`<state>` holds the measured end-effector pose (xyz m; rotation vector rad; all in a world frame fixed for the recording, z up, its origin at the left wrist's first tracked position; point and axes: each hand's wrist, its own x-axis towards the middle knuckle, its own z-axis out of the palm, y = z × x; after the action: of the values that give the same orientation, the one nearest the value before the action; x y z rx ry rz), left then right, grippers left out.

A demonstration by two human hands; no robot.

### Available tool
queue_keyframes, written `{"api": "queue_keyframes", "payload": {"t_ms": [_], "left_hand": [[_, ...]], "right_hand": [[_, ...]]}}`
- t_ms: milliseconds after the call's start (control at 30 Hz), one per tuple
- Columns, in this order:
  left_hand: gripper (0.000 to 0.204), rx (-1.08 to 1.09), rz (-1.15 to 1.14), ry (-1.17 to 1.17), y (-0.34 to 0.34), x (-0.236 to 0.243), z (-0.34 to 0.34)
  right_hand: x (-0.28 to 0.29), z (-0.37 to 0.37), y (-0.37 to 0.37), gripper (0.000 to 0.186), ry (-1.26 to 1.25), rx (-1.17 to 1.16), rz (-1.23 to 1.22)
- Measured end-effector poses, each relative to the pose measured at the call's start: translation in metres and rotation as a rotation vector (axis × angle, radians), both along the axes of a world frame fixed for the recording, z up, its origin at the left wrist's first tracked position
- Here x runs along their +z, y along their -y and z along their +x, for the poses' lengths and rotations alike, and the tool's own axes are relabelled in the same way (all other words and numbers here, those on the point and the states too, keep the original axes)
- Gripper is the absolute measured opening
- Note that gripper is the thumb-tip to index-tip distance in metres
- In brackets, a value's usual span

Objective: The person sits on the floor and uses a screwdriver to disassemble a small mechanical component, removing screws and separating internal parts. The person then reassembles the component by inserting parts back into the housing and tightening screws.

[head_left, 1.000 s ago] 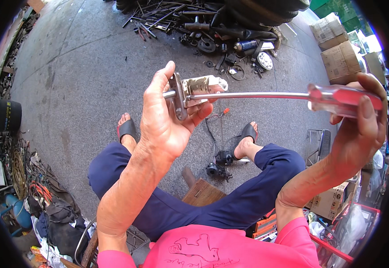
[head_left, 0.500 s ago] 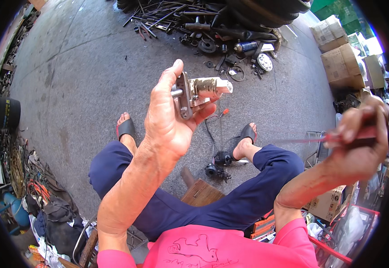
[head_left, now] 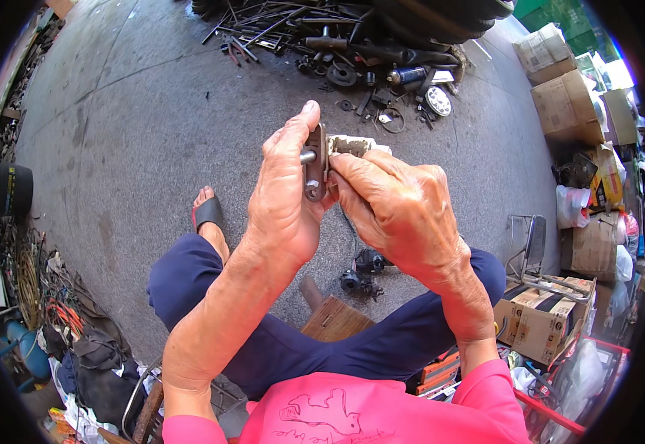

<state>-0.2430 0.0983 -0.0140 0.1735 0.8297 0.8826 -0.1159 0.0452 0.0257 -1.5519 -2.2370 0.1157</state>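
Both hands [head_left: 281,203] [head_left: 404,207] at a bracket [head_left: 314,174] (brownish metal)

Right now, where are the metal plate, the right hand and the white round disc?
Metal plate [head_left: 315,172], head view: on its broad face.
Right hand [head_left: 402,201], head view: on its back.
White round disc [head_left: 438,102], head view: on its face.

The left arm [head_left: 222,311] comes up from 7 o'clock and leans to 1 o'clock. The left hand [head_left: 284,200] is bent in a grip, thumb [head_left: 306,117] at 1 o'clock, most fingers hidden. The right arm [head_left: 467,303] leans to 11 o'clock. The right hand [head_left: 407,211] shows its back, fingers curled to 10 o'clock; the hand hides if they pinch
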Motion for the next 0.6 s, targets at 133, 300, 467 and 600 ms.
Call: {"api": "queue_keyframes", "payload": {"t_ms": [133,300,467,600], "left_hand": [[0.030,0.002,0.002,0.003,0.0000,-0.0005,-0.0014],[0.028,0.016,-0.021,0.024,-0.0014,-0.0040,-0.0038],[0.026,-0.004,-0.019,0.078,-0.0012,-0.0042,-0.0035],[0.025,-0.008,-0.022,0.098,-0.0012,-0.0050,-0.0042]], "right_hand": [[-0.0007,0.0000,-0.0039,0.017,-0.012,0.030,0.020],[-0.0053,-0.0016,-0.0043,0.014,0.002,0.066,0.027],[-0.0051,-0.0024,-0.0034,0.015,0.067,0.008,0.020],[-0.0055,-0.0028,-0.0047,0.016,0.047,-0.012,0.057]]}}
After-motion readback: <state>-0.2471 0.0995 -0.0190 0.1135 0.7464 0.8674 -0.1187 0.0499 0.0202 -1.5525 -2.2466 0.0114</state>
